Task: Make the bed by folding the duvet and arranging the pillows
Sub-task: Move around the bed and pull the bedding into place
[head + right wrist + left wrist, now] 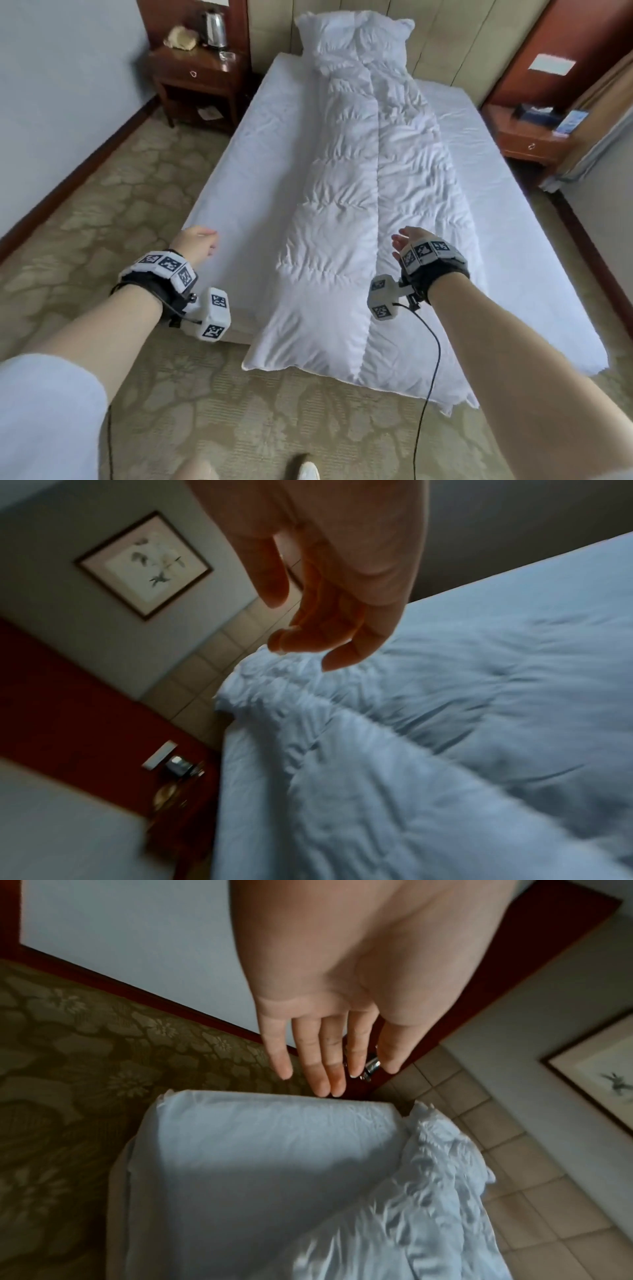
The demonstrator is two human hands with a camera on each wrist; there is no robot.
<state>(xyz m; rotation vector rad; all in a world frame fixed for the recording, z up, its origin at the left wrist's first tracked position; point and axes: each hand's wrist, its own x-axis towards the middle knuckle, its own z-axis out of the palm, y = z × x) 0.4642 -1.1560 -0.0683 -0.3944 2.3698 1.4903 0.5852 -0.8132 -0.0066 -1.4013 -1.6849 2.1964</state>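
Already the duvet (pixel 373 192) lies folded lengthwise along the bed (pixel 239 164) toward the pillow (pixel 342 37), while both hands' fingers (pixel 322 1053) hover loose, gripping nothing.

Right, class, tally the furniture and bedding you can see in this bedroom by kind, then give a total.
Bed: 1
Duvet: 1
Pillow: 1
Nightstands: 2
Total: 5

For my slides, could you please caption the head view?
Both hands, left and right, hover open over the lengthwise-folded duvet, pillows at the headboard.
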